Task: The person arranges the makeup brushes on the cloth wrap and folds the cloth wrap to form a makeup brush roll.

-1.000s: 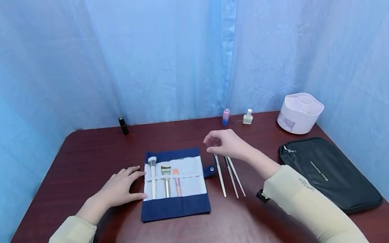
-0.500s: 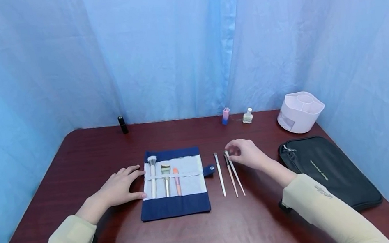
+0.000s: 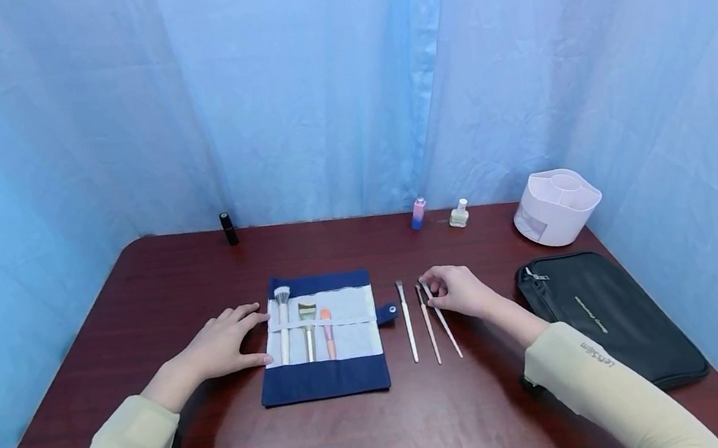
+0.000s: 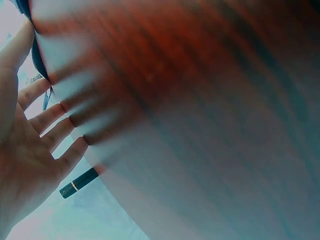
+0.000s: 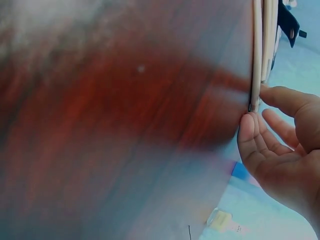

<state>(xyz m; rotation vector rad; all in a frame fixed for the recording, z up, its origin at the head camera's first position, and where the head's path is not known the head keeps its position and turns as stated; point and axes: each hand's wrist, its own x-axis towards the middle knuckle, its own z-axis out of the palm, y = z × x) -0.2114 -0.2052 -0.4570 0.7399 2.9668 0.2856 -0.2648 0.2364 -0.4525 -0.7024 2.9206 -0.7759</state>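
— Around the brush roll [image 3: 317, 337], what do we have?

— We see a dark red wood-grain tabletop [image 3: 361, 438] closed in on three sides by pale blue curtains [image 3: 312, 85]. The roll lies unfolded, navy with a white middle, and three brushes sit under its strap.

— And our hands?

— Our left hand [image 3: 225, 346] rests flat just left of the roll, fingers spread, the thumb at the roll's edge. The left wrist view shows the same spread fingers [image 4: 50, 117] against the wood. Our right hand [image 3: 454, 291] is right of the roll, its fingertips pinching the head end of the outermost thin brush [image 3: 443, 319]. That brush lies on the tabletop, slanted away from the two other thin brushes [image 3: 417, 323] between it and the roll.

— Anything further off?

— Beyond the roll, near the curtain, a small black tube [image 3: 229, 229] stands to the left; a pink bottle [image 3: 419, 212] and a pale green bottle [image 3: 458, 215] stand to the right. Further right of the roll we see a white organiser [image 3: 556, 207], and nearer us a black zip pouch [image 3: 610, 319] lies flat.
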